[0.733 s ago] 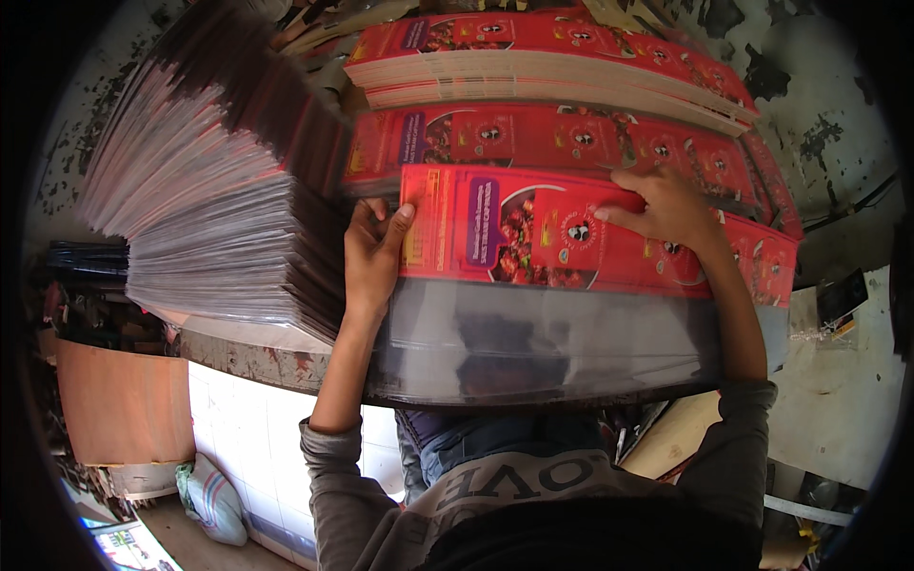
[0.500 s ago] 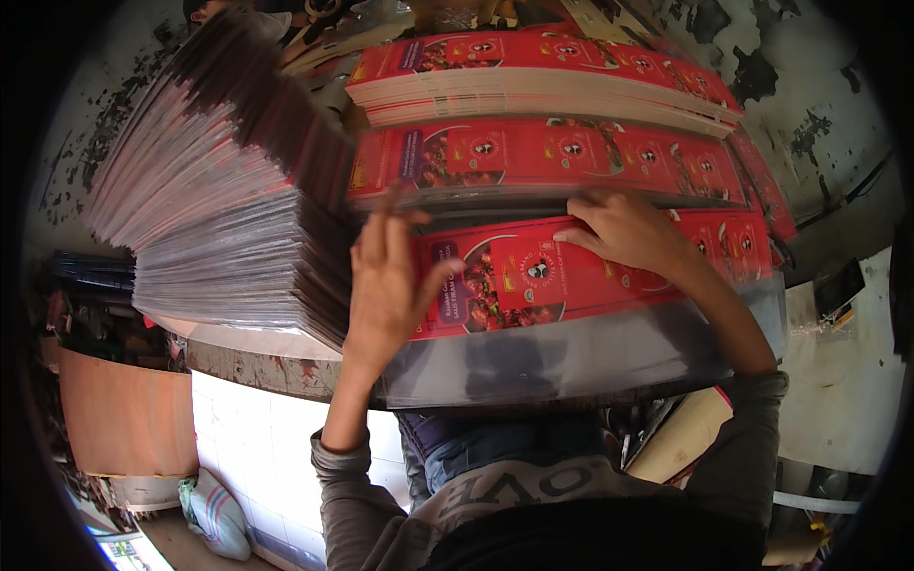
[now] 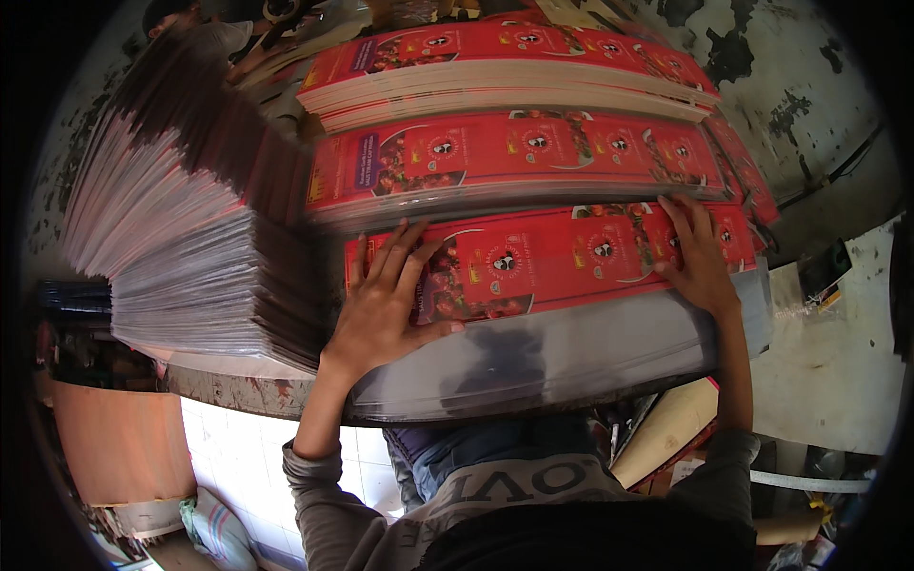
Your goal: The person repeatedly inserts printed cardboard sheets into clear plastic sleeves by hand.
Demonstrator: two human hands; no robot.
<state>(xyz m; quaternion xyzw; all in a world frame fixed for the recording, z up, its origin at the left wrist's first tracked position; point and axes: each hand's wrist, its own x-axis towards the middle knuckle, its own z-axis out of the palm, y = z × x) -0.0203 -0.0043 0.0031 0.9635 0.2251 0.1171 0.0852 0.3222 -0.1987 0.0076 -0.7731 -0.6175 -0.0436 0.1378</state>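
In front of me lies a long red printed card sheet with food pictures, on top of a stack of clear plastic sheets. My left hand rests on the sheet's left end, its fingers stretched toward the far edge and the thumb lying along the near edge. On the right part of the sheet, my right hand has its fingers spread, with the fingertips at the far edge. Both hands are open and touch the sheet from above. Just beyond it lies a second row of red printed sheets, seemingly covered in plastic.
A thick stack of red printed sheets stands at the back. To the left rises a tall, fanned pile of plastic-covered sheets. The worn table edge runs below it. Another person is at the far left.
My right hand has moved right along the sheet and spread its fingers. My left hand has come down onto the left end. The view has shifted slightly.
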